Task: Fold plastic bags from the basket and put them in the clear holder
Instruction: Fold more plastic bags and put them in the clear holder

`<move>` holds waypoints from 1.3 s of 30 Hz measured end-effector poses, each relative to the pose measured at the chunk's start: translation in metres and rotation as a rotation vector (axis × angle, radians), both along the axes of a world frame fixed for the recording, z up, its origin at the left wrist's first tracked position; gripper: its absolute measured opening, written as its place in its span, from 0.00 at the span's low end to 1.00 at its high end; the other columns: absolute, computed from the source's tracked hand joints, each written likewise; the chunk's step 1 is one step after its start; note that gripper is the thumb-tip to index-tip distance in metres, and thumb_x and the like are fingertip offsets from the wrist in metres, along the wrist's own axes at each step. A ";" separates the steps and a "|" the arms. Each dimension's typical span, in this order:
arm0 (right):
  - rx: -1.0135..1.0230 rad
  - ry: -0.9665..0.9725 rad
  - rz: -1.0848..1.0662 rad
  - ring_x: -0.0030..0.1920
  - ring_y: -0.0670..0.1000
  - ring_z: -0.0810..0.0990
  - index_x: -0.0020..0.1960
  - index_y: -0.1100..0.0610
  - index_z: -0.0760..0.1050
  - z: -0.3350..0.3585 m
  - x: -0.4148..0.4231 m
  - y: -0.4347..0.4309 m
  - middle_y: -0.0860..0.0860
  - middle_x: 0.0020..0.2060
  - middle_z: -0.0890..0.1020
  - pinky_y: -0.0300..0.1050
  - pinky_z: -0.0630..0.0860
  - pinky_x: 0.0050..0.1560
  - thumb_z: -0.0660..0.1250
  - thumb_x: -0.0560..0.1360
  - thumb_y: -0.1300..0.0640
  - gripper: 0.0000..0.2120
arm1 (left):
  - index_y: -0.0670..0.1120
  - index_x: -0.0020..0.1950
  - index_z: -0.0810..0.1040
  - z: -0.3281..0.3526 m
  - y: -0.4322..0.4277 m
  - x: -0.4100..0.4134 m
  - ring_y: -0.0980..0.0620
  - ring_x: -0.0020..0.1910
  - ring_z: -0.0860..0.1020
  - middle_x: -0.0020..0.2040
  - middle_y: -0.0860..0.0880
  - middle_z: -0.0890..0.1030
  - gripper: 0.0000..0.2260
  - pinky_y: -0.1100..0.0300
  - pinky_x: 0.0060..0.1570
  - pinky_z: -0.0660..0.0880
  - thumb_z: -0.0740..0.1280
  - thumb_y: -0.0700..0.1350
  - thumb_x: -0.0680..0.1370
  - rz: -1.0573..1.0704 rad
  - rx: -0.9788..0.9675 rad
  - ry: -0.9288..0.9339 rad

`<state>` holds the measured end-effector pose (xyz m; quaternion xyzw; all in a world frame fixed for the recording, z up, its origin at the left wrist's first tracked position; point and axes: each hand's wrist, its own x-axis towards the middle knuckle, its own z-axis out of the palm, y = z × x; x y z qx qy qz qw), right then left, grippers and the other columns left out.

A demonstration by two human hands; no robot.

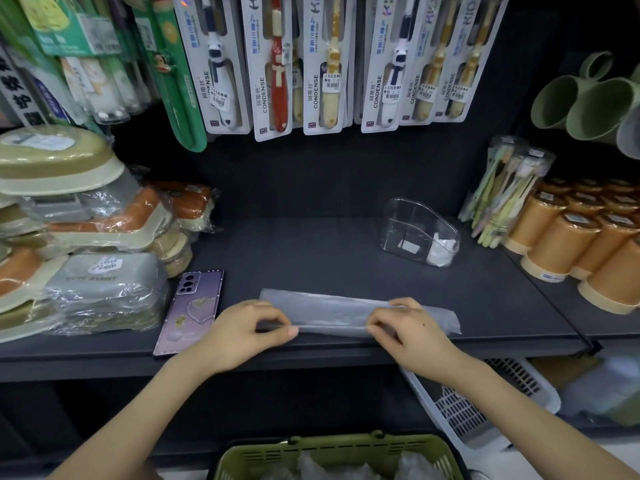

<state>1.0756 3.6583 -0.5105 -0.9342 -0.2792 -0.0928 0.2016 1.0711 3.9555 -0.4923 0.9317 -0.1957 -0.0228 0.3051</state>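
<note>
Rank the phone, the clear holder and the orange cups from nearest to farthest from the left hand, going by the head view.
Measured from the left hand, which pinches the plastic bag:
1. Phone: just to its left, at the front of the shelf.
2. Clear holder: farther back and to the right.
3. Orange cups: at the far right, beyond the holder.

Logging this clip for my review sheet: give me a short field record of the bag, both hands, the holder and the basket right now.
bag: plastic bag lies flat on the dark shelf, folded into a long narrow strip
left: left hand pinches its near edge
right: right hand pinches the same edge, further right
holder: clear holder stands back right, apart from the bag, with something white inside
basket: green basket below the shelf holds crumpled bags
nearby: phone beside the left hand
</note>
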 end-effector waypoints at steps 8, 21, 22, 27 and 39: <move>0.171 0.421 -0.114 0.31 0.44 0.72 0.38 0.44 0.70 0.014 0.015 0.001 0.47 0.31 0.78 0.41 0.71 0.41 0.62 0.79 0.58 0.13 | 0.57 0.38 0.77 -0.012 0.005 0.019 0.58 0.43 0.77 0.41 0.57 0.81 0.07 0.59 0.46 0.70 0.74 0.53 0.72 0.198 -0.095 0.135; 0.245 0.543 -0.233 0.33 0.42 0.75 0.40 0.51 0.76 0.020 0.027 0.008 0.45 0.32 0.79 0.44 0.73 0.44 0.63 0.79 0.57 0.09 | 0.50 0.38 0.74 -0.019 -0.005 0.035 0.49 0.41 0.78 0.35 0.51 0.80 0.11 0.61 0.39 0.68 0.66 0.52 0.78 0.388 -0.108 0.078; 0.255 0.545 -0.244 0.34 0.43 0.75 0.41 0.52 0.77 0.022 0.027 0.009 0.45 0.33 0.80 0.43 0.73 0.44 0.63 0.79 0.53 0.09 | 0.51 0.38 0.73 -0.019 -0.007 0.035 0.49 0.41 0.78 0.35 0.51 0.79 0.11 0.60 0.39 0.68 0.65 0.52 0.79 0.387 -0.085 0.066; 0.239 0.512 -0.352 0.27 0.41 0.73 0.39 0.56 0.79 0.026 0.030 0.012 0.42 0.22 0.76 0.43 0.74 0.42 0.64 0.77 0.43 0.17 | 0.50 0.44 0.74 -0.016 -0.012 0.036 0.47 0.44 0.78 0.41 0.49 0.81 0.09 0.57 0.40 0.67 0.63 0.53 0.80 0.390 0.024 0.021; 0.023 0.444 -0.421 0.44 0.48 0.81 0.36 0.52 0.76 0.017 0.037 0.017 0.47 0.39 0.84 0.43 0.76 0.45 0.66 0.77 0.50 0.12 | 0.49 0.43 0.74 -0.019 -0.018 0.042 0.46 0.44 0.79 0.39 0.49 0.81 0.14 0.57 0.39 0.67 0.62 0.58 0.78 0.625 0.081 0.024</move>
